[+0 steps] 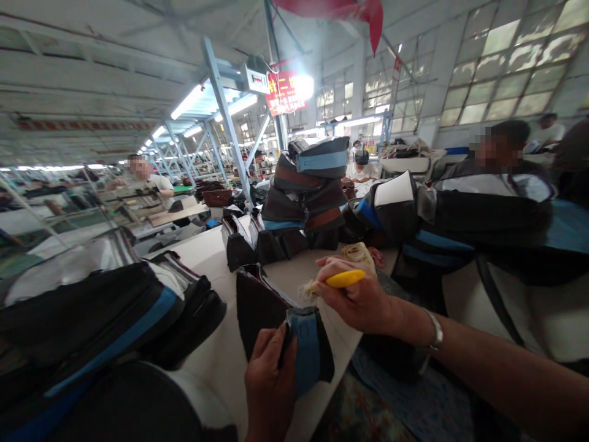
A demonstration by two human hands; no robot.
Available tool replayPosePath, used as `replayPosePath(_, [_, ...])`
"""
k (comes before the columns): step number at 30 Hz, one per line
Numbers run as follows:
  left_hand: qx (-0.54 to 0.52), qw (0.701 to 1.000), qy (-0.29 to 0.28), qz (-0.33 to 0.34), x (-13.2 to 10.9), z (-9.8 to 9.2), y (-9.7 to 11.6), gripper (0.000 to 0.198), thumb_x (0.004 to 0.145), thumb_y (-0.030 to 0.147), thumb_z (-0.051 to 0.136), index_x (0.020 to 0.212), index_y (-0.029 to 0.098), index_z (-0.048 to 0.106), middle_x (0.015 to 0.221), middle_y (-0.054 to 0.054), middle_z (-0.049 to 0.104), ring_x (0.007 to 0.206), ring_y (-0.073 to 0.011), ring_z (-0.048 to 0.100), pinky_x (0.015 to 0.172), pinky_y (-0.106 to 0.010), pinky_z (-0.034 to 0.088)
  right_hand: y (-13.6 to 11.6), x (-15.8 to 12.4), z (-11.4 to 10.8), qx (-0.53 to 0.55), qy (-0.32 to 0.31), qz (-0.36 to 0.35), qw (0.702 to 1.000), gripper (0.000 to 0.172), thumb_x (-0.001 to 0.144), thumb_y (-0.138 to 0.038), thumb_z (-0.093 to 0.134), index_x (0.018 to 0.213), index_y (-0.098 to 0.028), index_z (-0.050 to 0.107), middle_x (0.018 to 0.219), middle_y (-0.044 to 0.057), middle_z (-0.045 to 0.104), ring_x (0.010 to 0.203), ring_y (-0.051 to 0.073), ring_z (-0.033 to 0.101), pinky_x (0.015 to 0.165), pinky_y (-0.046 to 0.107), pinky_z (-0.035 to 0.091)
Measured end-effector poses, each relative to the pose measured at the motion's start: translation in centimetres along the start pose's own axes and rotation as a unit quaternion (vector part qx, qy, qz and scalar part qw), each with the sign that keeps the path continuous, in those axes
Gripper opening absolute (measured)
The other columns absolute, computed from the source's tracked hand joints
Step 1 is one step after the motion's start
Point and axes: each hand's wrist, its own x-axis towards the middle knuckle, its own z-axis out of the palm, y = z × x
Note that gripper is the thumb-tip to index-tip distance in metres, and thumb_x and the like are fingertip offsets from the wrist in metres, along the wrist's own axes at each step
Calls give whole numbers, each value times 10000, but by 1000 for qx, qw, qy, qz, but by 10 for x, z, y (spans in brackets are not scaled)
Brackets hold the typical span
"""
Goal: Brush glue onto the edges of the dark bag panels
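My left hand [272,374] is closed on the near end of a black and blue bag piece [304,350], thumb and fingers pinching its edge. The piece stands on its side on the white table, its long dark panel [257,304] running away from me. Just above and to the right of it, my right hand [352,298] is wrapped round a yellow-handled brush [345,279]. The brush's pale, frayed bristles point left, over the table and apart from the piece. A bracelet sits on my right wrist.
Stacked black, brown and blue bag pieces [304,190] stand at the table's back. More bag pieces lie left [115,307] and right [488,209]. A crumpled cream cloth [359,253] lies behind my right hand. Several people sit further off.
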Motion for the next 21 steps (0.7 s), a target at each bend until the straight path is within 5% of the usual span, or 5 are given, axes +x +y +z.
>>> replayPosePath(4, [206, 955, 70, 200, -3, 10, -1, 174, 916, 157, 575, 1064, 118, 659, 836, -64, 646, 770, -176, 640, 742, -287, 539, -12, 8, -7, 49, 22, 16, 998, 68, 971, -232, 553, 905, -228, 566, 802, 8, 621, 800, 183, 636, 884, 395, 540])
replayPosePath(7, [292, 918, 56, 261, -5, 15, 3, 154, 876, 95, 592, 1021, 119, 639, 771, -49, 612, 688, -180, 592, 659, -318, 514, -17, 12, -3, 25, -67, -18, 997, 118, 967, -257, 543, 856, -216, 543, 738, 0, 608, 686, 167, 605, 835, 388, 538])
replayPosePath(10, [312, 907, 30, 283, -8, 17, 6, 184, 861, 56, 582, 1021, 137, 624, 753, -34, 594, 654, -167, 558, 624, -310, 484, -15, 17, -4, -67, -155, -40, 985, 174, 943, -238, 510, 771, -211, 500, 654, 2, 576, 600, 169, 559, 794, 396, 522])
replayPosePath(14, [312, 909, 30, 273, -9, 20, 9, 138, 880, 69, 568, 983, 146, 619, 738, -32, 573, 649, -164, 544, 627, -306, 467, -14, 23, -10, -71, -120, -32, 990, 190, 962, -263, 484, 778, -217, 487, 658, -5, 571, 613, 158, 557, 831, 371, 503])
replayPosePath(21, [314, 906, 29, 282, -7, 22, 10, 147, 880, 57, 546, 977, 147, 610, 733, -25, 568, 642, -162, 540, 609, -303, 455, -15, 15, -4, -116, -185, -39, 975, 217, 945, -247, 479, 731, -211, 477, 641, 9, 574, 589, 165, 541, 801, 364, 479])
